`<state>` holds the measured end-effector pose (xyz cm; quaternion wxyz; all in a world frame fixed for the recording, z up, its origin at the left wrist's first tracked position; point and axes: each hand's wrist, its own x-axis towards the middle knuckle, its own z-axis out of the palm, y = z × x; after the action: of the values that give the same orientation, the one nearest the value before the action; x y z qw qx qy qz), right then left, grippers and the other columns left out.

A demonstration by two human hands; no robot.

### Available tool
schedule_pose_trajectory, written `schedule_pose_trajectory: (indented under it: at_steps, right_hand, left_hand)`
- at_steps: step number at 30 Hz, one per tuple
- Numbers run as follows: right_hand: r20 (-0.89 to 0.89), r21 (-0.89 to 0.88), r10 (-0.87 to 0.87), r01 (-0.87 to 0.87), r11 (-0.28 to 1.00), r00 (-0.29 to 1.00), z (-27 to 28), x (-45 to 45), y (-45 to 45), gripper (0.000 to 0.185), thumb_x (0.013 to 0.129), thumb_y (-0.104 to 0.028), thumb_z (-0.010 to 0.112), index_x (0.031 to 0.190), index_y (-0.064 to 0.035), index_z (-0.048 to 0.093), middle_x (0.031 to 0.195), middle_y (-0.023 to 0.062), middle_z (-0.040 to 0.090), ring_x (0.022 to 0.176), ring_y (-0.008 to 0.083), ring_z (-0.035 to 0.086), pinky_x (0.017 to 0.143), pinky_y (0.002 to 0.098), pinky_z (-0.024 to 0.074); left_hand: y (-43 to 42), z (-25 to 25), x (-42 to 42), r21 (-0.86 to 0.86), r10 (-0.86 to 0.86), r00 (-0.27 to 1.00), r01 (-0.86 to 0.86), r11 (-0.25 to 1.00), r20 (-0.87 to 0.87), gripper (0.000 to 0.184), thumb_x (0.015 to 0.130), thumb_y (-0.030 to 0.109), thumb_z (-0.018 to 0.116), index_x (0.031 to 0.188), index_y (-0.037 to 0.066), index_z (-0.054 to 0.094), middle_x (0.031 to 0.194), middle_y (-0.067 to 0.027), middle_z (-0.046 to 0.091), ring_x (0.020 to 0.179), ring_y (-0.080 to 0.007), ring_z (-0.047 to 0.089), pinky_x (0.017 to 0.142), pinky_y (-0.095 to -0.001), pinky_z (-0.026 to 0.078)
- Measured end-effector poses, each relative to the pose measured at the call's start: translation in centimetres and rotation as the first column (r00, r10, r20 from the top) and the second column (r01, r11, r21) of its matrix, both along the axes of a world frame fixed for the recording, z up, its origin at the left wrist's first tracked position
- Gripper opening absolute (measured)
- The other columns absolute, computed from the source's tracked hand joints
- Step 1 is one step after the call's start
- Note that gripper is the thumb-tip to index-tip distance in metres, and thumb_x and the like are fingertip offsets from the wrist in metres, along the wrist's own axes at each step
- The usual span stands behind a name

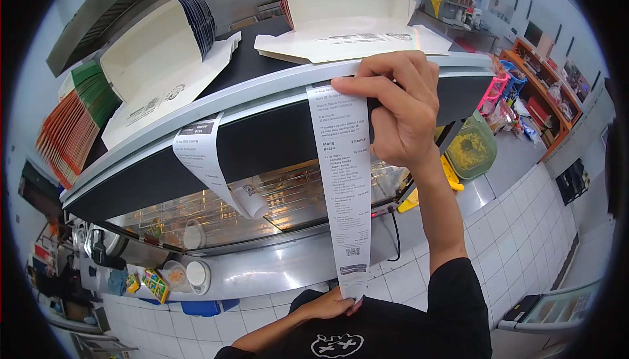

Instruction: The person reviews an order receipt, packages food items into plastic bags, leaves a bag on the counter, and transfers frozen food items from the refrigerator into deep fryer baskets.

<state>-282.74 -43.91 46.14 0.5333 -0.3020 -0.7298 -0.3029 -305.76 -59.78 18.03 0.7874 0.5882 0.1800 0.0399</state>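
Note:
A long printed receipt point(342, 182) hangs in front of the dark panel of a food warmer point(275, 130). At its top end, my right hand point(403, 100) is closed, with the fingertips on the paper by the warmer's pale top rim. Down near my shirt, my left hand point(331, 304) pinches the receipt's lower end, so the strip runs fairly straight between both hands. A second receipt point(200, 156) hangs from the same rim further left, its bottom curled up. Neither hand touches that one.
Folded cardboard boxes point(354, 38) and a stack of orange-and-green cartons point(72, 130) stand on top of the warmer. Wire racks point(275, 188) show inside it. A tub of yellow food point(470, 149) sits at right. White lidded containers point(198, 276) rest on the steel counter point(262, 270).

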Motion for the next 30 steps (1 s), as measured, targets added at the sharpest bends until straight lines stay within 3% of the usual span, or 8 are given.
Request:
schedule_pose_trajectory:
  at_steps: [3,9,15,18,30]
  right_hand:
    - [0.003,0.017,0.001,-0.001,1.0,1.0,0.0,0.0,0.1,0.034,0.068,0.002,0.056,0.09,-0.0138,0.077,0.09,-0.0012,0.065,0.086,0.0173,0.054,0.078,0.0354,0.032]
    - [0.007,0.037,-0.02,0.019,0.999,1.0,0.0,-0.1,0.2,0.031,0.069,0.001,0.059,0.089,-0.0142,0.077,0.091,-0.0015,0.065,0.086,0.0171,0.054,0.078,0.0349,0.0317]
    - [-0.005,0.079,-0.031,0.032,0.996,1.0,-0.2,-0.2,0.5,0.03,0.07,0.0,0.062,0.089,-0.0153,0.078,0.09,-0.0025,0.066,0.085,0.0164,0.054,0.078,0.0341,0.0321]
    - [-0.01,0.083,-0.028,0.029,0.996,1.0,-0.3,-0.2,0.5,0.03,0.069,0.0,0.062,0.089,-0.0158,0.078,0.089,-0.0029,0.066,0.085,0.0162,0.054,0.077,0.0338,0.032]
    - [-0.008,0.081,-0.015,0.015,0.997,1.0,-0.2,-0.2,0.4,0.038,0.063,0.001,0.059,0.091,-0.0113,0.08,0.088,0.0005,0.065,0.082,0.0166,0.05,0.077,0.0314,0.0308]
  left_hand:
    - [0.1,-0.3,-0.1,0.001,-0.014,1.0,0.014,1.0,0.006,0.01,0.084,0.001,0.045,0.077,0.006,0.049,0.07,-0.0025,0.047,0.061,-0.0137,0.048,0.057,-0.0275,0.041]
    - [0.3,-1.3,-0.2,0.171,-0.033,0.998,0.022,0.985,0.061,0.01,0.085,0.001,0.043,0.078,0.005,0.048,0.072,-0.0021,0.046,0.067,-0.0156,0.047,0.063,-0.0293,0.04]
    - [0.6,-0.5,-0.4,0.102,-0.081,0.997,0.082,0.991,-0.014,0.009,0.085,0.0,0.043,0.078,0.004,0.047,0.073,-0.0017,0.044,0.069,-0.0151,0.045,0.065,-0.0292,0.04]
    - [0.5,0.2,-0.4,0.089,-0.072,0.996,0.076,0.993,-0.044,0.015,0.086,0.011,0.042,0.072,0.007,0.044,0.069,-0.0019,0.04,0.067,-0.016,0.043,0.065,-0.031,0.038]
    - [0.4,0.0,-0.4,0.037,-0.091,0.995,0.093,0.995,-0.049,0.014,0.085,0.008,0.043,0.071,0.007,0.044,0.068,-0.0005,0.04,0.065,-0.0143,0.042,0.063,-0.0297,0.037]
